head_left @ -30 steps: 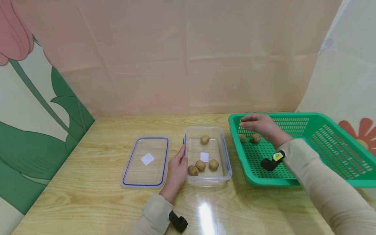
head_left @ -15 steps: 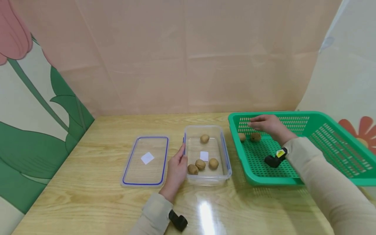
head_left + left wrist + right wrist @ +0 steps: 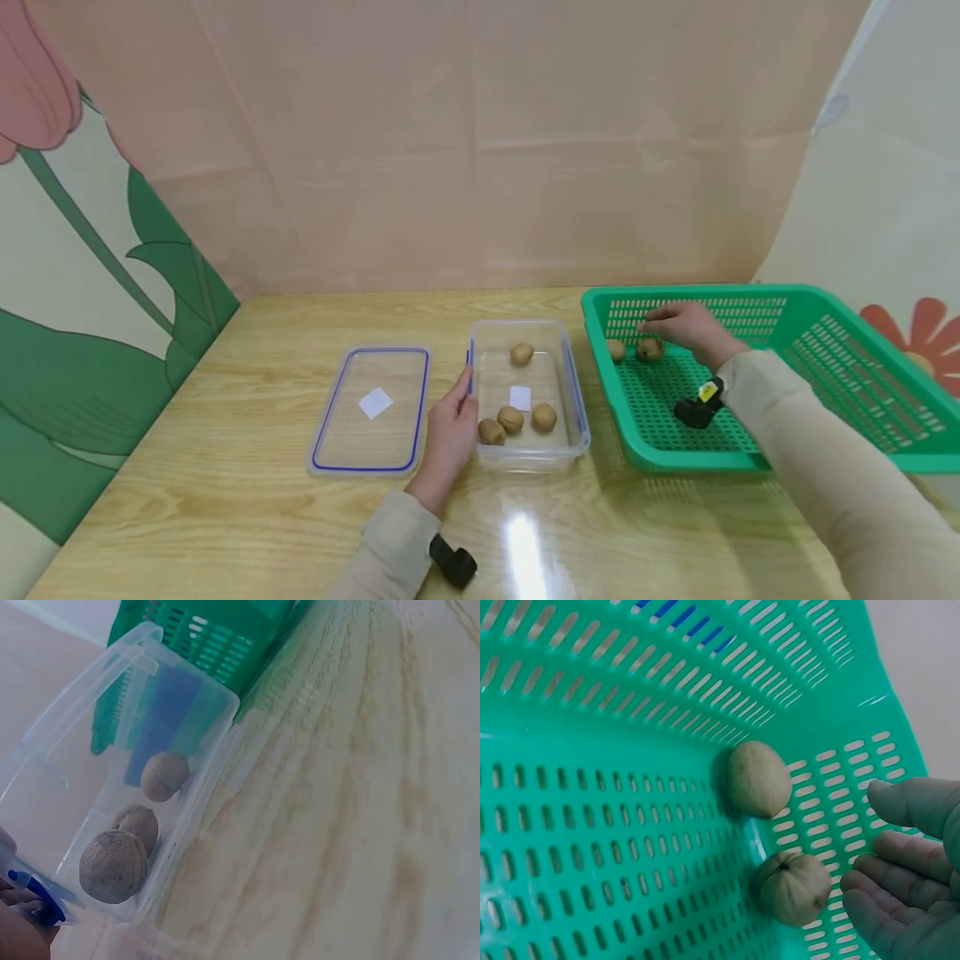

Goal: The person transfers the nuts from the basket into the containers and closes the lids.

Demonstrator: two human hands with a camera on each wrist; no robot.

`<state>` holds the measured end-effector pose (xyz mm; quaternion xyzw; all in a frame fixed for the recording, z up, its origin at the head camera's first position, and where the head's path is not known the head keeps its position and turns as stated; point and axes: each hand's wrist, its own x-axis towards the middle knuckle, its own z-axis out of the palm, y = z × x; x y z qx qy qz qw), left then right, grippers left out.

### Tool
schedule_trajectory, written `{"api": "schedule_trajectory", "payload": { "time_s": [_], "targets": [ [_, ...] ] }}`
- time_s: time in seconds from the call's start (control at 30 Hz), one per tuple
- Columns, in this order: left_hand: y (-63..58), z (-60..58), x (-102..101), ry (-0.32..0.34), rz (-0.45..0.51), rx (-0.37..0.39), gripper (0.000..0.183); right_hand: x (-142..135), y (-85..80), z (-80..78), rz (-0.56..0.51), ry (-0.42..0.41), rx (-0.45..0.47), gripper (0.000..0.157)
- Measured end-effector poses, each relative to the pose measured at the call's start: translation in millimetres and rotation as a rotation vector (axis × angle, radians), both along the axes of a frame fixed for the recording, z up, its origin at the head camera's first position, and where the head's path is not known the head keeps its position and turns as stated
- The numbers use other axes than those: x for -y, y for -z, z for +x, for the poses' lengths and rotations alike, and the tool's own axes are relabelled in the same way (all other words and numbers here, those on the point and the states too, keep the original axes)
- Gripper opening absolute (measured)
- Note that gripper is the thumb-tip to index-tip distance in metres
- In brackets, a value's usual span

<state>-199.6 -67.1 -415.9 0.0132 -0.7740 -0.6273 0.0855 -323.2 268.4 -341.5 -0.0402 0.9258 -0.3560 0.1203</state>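
Observation:
My left hand holds the left side of a clear plastic food container, its fingers by a blue latch in the left wrist view. Several walnuts lie inside: one towards the far end, the others at the near end. My right hand hovers inside the green basket, just above a walnut. In the right wrist view its thumb and fingers are parted, with nothing between them. A second walnut lies beside the first in the basket's far left corner.
The container's lid, edged in blue, lies flat on the wooden table to the left. White paper squares show on the lid and in the container. The basket's raised walls surround my right hand. A pinkish sheet hangs behind the table.
My right hand first shifted a little right inside the basket, then lowered towards the walnut, its fingers tipping down. The left hand and the container have stayed in place.

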Motion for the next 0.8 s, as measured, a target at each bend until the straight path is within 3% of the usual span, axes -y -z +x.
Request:
{"api": "schedule_trajectory", "payload": {
  "time_s": [0.47, 0.8],
  "targets": [
    [-3.7, -0.2, 1, 0.010, -0.002, 0.020, 0.046, 2, 9.2, 1.4, 0.027, -0.028, -0.051, 0.053],
    [1.4, 0.6, -1, -0.004, -0.012, 0.037, 0.046, 3, 21.7, 4.1, 0.123, -0.103, 0.007, 0.060]
  ]
}}
